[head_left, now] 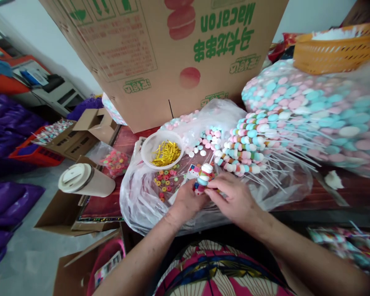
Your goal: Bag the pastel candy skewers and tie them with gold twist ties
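My left hand (188,199) and my right hand (232,197) meet at the near edge of the table, both closed around one candy skewer (204,176) of pastel discs that stands up between them. Just behind lies a pile of finished candy skewers (249,144) with thin sticks pointing right. A white bowl of gold twist ties (163,150) sits to the left on a clear plastic sheet (142,201), with small coloured ring candies (166,179) scattered below it.
A big Macaron cardboard box (160,57) stands at the back. A large bag of pastel candies (320,107) and an orange basket (336,49) fill the right. A lidded cup (84,181), open cartons (80,133) and purple bags (9,123) lie left.
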Demonstrator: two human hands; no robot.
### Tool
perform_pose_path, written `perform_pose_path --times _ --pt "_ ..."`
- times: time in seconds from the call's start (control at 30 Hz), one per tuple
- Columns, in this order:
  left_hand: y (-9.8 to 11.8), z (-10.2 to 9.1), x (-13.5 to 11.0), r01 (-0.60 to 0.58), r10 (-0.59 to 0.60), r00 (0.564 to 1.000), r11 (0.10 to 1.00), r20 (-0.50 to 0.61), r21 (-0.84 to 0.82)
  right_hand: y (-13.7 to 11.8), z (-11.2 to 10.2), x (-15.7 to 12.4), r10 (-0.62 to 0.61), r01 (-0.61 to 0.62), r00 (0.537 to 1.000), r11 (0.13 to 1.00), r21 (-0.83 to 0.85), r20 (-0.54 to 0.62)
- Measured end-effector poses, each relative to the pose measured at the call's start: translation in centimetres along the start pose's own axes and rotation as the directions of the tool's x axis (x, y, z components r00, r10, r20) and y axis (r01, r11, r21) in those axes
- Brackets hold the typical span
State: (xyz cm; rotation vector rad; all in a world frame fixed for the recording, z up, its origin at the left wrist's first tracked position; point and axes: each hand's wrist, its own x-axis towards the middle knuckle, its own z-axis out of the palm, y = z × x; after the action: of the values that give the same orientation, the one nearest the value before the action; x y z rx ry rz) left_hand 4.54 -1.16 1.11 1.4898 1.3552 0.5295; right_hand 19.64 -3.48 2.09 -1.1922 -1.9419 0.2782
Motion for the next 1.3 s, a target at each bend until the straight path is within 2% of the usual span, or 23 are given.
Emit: perform_pose_path --times 0.07,0.13,0.27,0.4,0.53,0.6,0.7,0.77,0.8,0.83,0.87,0.9,0.93,0.97,1.0,1.1,1.13,1.17,1.23,1.3 --pt "-0.3 0.6 -0.1 0.014 0.000 0.992 0.994 -0.124 0.110 0.1 2.2 -0.7 0.082 -0.082 0.996 0.996 0.028 -0.030" --pt "-0.6 1.0 -0.3 0.022 0.014 0.982 0.982 -0.187 0.188 0.2 3.4 -1.1 0.117 -0.113 0.991 0.992 0.064 -0.066" --pt "-0.5 0.9 -0.6 0.024 0.025 0.987 0.953 -0.159 0.301 -0.2 3.5 -0.9 0.120 -0.098 0.984 0.982 0.164 -0.131" --pt "-0.2 0.4 -0.9 0.051 0.006 0.993 0.883 -0.121 0.467 -0.8 2.9 -0.7 0.040 -0.018 0.991 0.985 0.172 -0.124" --pt "-0.5 0.1 -0.9 0.062 0.016 0.990 0.848 -0.143 0.526 -1.0 2.8 -0.5 0.049 -0.051 0.999 0.993 0.106 0.021" --pt "-0.8 0.0 -0.8 0.052 0.034 0.988 0.843 -0.149 0.535 -1.1 2.7 -0.4 0.051 -0.051 0.993 0.999 0.002 0.105" --pt "-1.1 0.1 -0.8 0.014 0.046 0.994 0.837 -0.097 0.547 -1.7 1.8 -0.2 -0.012 0.051 0.978 0.982 -0.183 0.207" --pt "-1.2 0.1 -0.7 0.009 0.025 0.998 0.856 -0.059 0.517 -2.1 0.3 -0.1 -0.040 0.088 0.956 0.984 -0.154 0.290" --pt "-1.3 0.1 -0.7 0.007 0.020 0.998 0.876 -0.052 0.482 -2.2 -0.8 0.0 -0.028 0.060 0.956 0.993 -0.101 0.293" --pt "-1.4 0.0 -0.7 -0.004 0.027 0.999 0.902 -0.048 0.432 -2.1 -1.9 0.1 0.017 -0.005 0.974 0.999 -0.051 0.228" --pt "-1.5 -0.2 -0.7 -0.028 0.047 0.998 0.928 -0.043 0.372 -1.8 -3.1 0.3 0.088 -0.088 0.991 0.996 -0.006 0.104" --pt "-1.6 -0.3 -0.7 -0.065 0.079 0.996 0.949 -0.033 0.309 -1.3 -4.2 0.5 0.176 -0.174 0.983 0.984 0.035 -0.061" --pt "-1.6 -0.5 -0.7 -0.106 0.114 0.993 0.961 -0.016 0.255 -0.7 -5.2 0.8 0.265 -0.255 0.938 0.964 0.075 -0.222" --pt "-1.6 -0.7 -0.7 -0.144 0.145 0.989 0.966 0.008 0.214 0.0 -5.9 1.2 0.331 -0.308 0.899 0.943 0.125 -0.287" --pt "-1.6 -0.9 -0.7 -0.172 0.168 0.985 0.968 0.038 0.185 0.6 -6.3 1.5 0.386 -0.351 0.881 0.921 0.168 -0.272" --pt "-1.1 -1.5 -1.0 -0.206 0.194 0.974 0.973 0.120 0.102 2.2 -6.5 2.5 0.422 -0.421 0.905 0.878 0.227 0.047" --pt "-0.9 -1.6 -1.1 -0.214 0.203 0.968 0.974 0.144 0.067 2.5 -6.3 2.8 0.411 -0.427 0.904 0.876 0.225 0.113" --pt "-0.8 -1.7 -1.1 -0.221 0.213 0.963 0.975 0.168 0.029 2.8 -6.2 2.9 0.403 -0.419 0.908 0.884 0.207 0.115" --pt "-0.7 -1.9 -1.2 -0.218 0.221 0.955 0.975 0.198 -0.037 3.2 -6.1 3.0 0.382 -0.377 0.924 0.920 0.109 -0.033" --pt "-0.9 -2.0 -1.2 -0.191 0.206 0.956 0.978 0.210 -0.088 3.6 -6.2 3.0 0.358 -0.359 0.918 0.933 0.024 -0.170"
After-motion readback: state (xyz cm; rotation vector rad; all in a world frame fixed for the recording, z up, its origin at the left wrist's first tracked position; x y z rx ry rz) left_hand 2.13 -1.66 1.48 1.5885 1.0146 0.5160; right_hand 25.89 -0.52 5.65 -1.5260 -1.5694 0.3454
